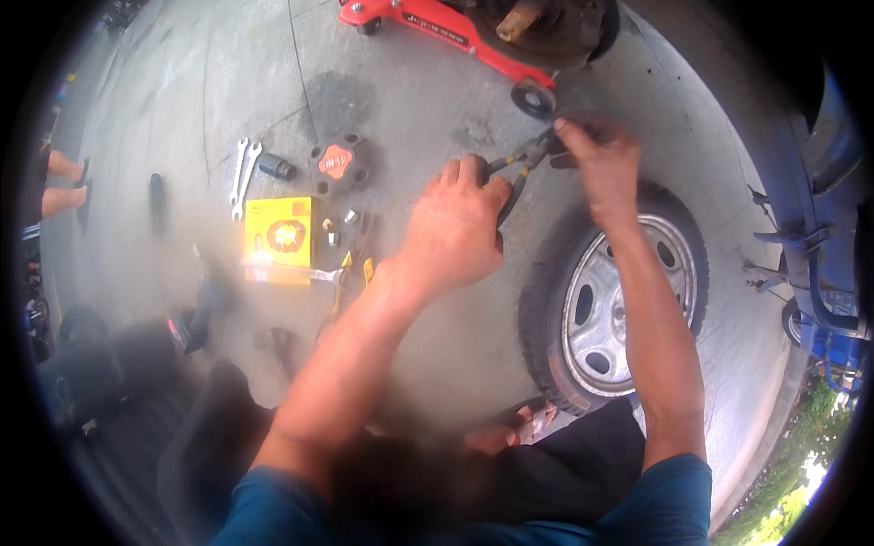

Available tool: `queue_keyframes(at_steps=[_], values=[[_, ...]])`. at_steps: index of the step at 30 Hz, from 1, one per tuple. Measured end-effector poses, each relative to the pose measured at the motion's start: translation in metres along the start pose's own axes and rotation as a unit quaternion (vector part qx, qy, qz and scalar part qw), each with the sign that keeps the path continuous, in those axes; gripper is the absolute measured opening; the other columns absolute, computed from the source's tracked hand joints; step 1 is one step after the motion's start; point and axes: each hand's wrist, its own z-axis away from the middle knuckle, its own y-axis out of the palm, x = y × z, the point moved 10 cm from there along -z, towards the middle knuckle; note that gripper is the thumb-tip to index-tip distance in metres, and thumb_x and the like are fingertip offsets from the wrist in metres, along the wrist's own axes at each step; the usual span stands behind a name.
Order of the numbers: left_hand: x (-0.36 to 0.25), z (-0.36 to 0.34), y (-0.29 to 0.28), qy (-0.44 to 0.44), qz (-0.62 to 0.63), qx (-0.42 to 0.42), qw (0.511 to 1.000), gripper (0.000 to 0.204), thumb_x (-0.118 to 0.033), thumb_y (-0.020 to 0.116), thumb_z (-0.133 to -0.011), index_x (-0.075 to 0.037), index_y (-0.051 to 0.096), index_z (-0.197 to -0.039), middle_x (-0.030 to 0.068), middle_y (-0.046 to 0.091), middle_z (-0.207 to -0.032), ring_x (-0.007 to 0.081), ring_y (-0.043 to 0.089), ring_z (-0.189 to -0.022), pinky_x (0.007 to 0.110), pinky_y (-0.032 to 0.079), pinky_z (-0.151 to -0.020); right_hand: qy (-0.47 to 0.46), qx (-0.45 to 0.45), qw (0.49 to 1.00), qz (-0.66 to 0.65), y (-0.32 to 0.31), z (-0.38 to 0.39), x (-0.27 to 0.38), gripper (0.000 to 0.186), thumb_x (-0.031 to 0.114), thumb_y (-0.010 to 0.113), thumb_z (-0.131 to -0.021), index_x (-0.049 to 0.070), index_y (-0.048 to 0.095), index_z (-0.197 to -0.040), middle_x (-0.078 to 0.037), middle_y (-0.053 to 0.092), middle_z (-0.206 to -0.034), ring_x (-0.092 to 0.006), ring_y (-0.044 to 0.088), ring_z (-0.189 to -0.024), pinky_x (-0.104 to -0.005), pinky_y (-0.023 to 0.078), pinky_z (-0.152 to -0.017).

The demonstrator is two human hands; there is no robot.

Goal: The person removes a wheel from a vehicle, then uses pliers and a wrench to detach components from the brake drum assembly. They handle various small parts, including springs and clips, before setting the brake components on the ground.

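My left hand [455, 223] is closed on the black-and-yellow handles of pliers [511, 182], held above the concrete floor in front of me. At the pliers' far end my right hand [601, 164] has its fingers closed round something dark that is too blurred to make out. Below my right forearm a tyre on a silver steel rim [583, 305] lies on the floor. Just beyond the pliers are a red floor jack [446, 41] and a dark, rusty hub part [546, 27].
At left lie two spanners [244, 168], a black socket [276, 166], a hub cap [335, 162], a yellow box [278, 227], small nuts [350, 217] and other tools. Another person's legs [64, 182] show at far left. A blue vehicle [815, 264] borders the right.
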Motion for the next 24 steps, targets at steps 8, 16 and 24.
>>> queue_keyframes(at_steps=[8, 16, 24], values=[[0.060, 0.049, 0.089, -0.177, -0.118, 0.149, 0.966, 0.029, -0.010, 0.051, -0.078, -0.001, 0.060, -0.104, 0.0182, 0.050, -0.111, 0.0322, 0.049, -0.108, 0.049, 0.036, -0.096, -0.040, 0.068, 0.915, 0.396, 0.084, 0.027, -0.136, 0.025, 0.024, 0.058, -0.086, 0.000, 0.061, -0.089, -0.024, 0.064, -0.084, -0.0403, 0.062, -0.079, -0.0449, 0.048, -0.071], [0.084, 0.072, 0.100, -0.168, -0.152, 0.171, 0.959, 0.034, -0.006, 0.047, -0.077, -0.004, 0.058, -0.109, 0.0168, 0.054, -0.110, 0.0340, 0.051, -0.108, 0.047, 0.040, -0.092, 0.027, 0.099, 0.949, 0.299, 0.105, 0.049, -0.180, 0.023, 0.021, 0.053, -0.088, -0.001, 0.059, -0.090, -0.024, 0.064, -0.090, -0.0447, 0.059, -0.086, -0.0505, 0.046, -0.075], [0.120, 0.062, 0.073, -0.117, 0.225, 0.341, 0.905, 0.046, -0.014, 0.054, -0.074, 0.000, 0.058, -0.118, 0.0185, 0.059, -0.110, 0.0264, 0.058, -0.100, 0.034, 0.047, -0.085, 0.152, 0.131, 0.980, -0.002, 0.086, 0.049, -0.176, 0.022, 0.019, 0.058, -0.091, -0.001, 0.060, -0.101, -0.011, 0.063, -0.083, -0.0209, 0.063, -0.078, -0.0340, 0.051, -0.067]])
